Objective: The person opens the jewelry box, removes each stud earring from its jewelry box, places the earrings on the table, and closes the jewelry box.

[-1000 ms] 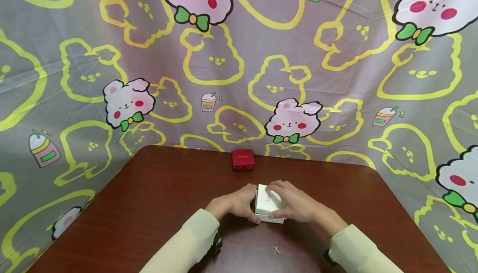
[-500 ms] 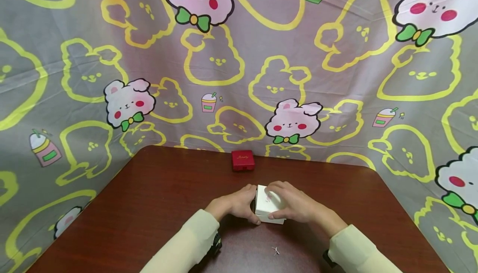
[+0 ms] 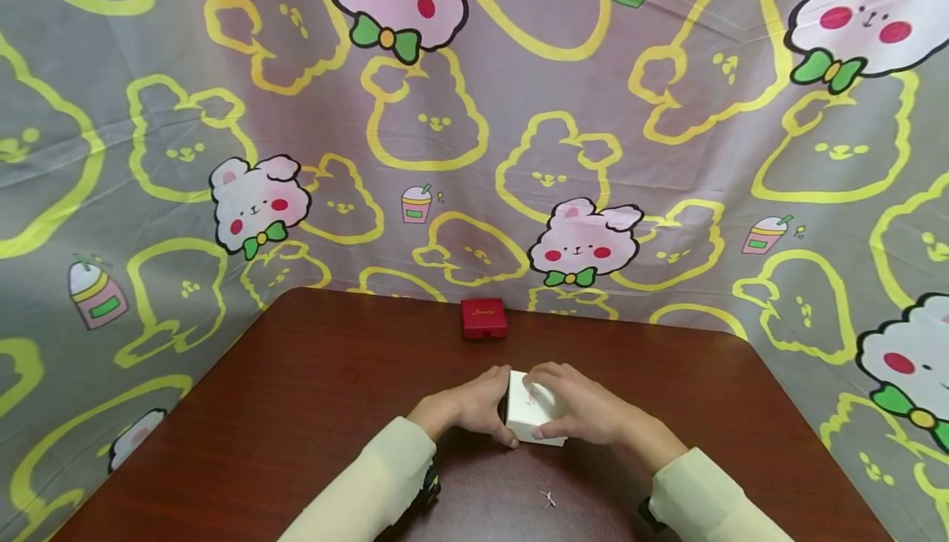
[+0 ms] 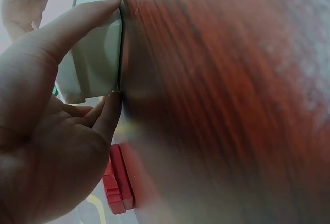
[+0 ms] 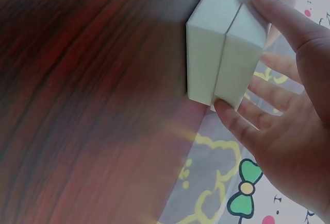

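Observation:
A small white box with a pink print on its top sits on the table between both hands. Its lid covers the upper part, and a thin seam parts it from the base in the right wrist view. My left hand holds the base, thumb at the near side and fingers at the far side, as the left wrist view also shows. From the right, my right hand grips the lid between thumb and fingers. The palm hides the box's right side in the head view.
A red box with gold lettering stands at the back of the brown table. Near the front lies a small, thin whitish cross-shaped thing. A curtain with cartoon animals hangs behind and beside the table.
The lid has come down over the base under my right hand, so less of the base shows below it. My left hand has stayed in place.

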